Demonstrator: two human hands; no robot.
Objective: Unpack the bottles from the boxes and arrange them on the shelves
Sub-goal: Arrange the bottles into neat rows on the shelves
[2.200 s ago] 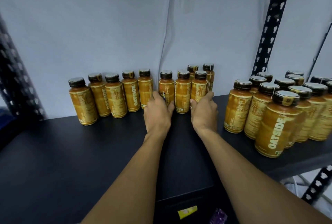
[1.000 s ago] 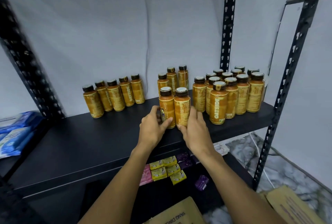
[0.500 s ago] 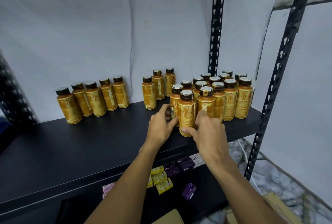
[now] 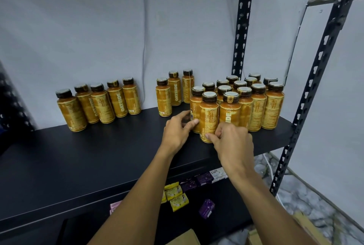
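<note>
Left hand (image 4: 177, 132) and right hand (image 4: 234, 142) grip front bottles (image 4: 209, 115) against crowded cluster (image 4: 258, 105).

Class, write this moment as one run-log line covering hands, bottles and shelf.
left hand: grips rear bottle | right hand: grips front bottle | both: upright on shelf, beside right cluster

Dim, cool, even light greys the white wall (image 4: 98, 28). Soft shadow pools beneath the black shelf (image 4: 78, 156). Wide-angle distortion tilts the uprights (image 4: 241, 28) at right; the left edge is smeared with blur.
</note>
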